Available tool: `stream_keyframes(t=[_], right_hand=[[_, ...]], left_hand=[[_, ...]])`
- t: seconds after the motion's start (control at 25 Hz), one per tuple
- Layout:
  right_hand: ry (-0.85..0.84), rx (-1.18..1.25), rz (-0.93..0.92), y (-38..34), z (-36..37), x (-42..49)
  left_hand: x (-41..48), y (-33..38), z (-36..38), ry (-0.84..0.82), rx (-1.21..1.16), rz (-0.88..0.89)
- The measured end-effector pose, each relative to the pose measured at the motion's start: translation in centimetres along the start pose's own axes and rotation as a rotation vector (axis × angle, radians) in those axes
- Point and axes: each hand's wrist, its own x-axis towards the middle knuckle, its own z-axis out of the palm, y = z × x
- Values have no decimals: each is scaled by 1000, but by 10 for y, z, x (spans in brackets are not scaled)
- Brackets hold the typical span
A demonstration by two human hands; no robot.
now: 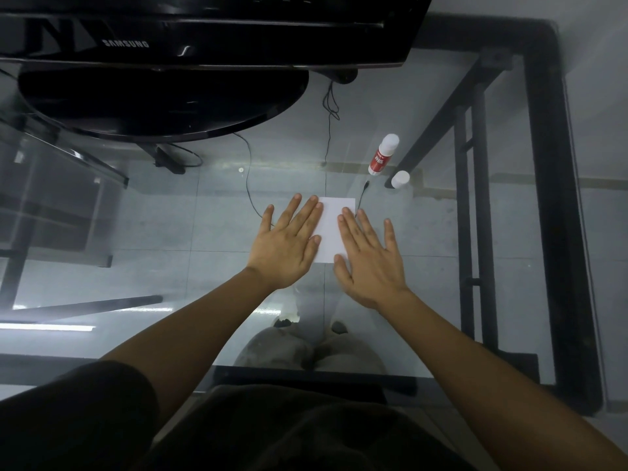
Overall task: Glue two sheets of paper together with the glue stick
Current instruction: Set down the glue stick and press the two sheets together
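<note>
White paper [331,229] lying flat near the middle of the glass table [210,212]; small, rectangular, plain, unmarked. One sheet or two stacked: cannot tell, edges look like a single outline.

Left hand [285,246] flat, palm down, fingers spread, fingertips overlapping the paper's left edge. Right hand [368,258] likewise flat and splayed, covering the paper's right side and lower right corner. Neither hand clenched around anything; both pressing down open.

Glue stick [383,154] lying on its side beyond the paper, to the right, well apart from both hands; white body, red label. Cap [400,179] off, standing just beside the stick's near end.

Black Samsung monitor [204,39] on a round base at the far left of the table. Thin black cables [249,171] trailing toward the paper, one plug end just beyond its far right corner. Black table frame [550,198] along the right edge.
</note>
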Motion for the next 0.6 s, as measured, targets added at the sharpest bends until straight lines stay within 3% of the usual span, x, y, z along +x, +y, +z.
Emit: stream_keyframes(t=[0.6], right_hand=[[33, 66, 67, 0, 1, 17]], left_hand=[[0, -1, 1, 12, -7, -3]])
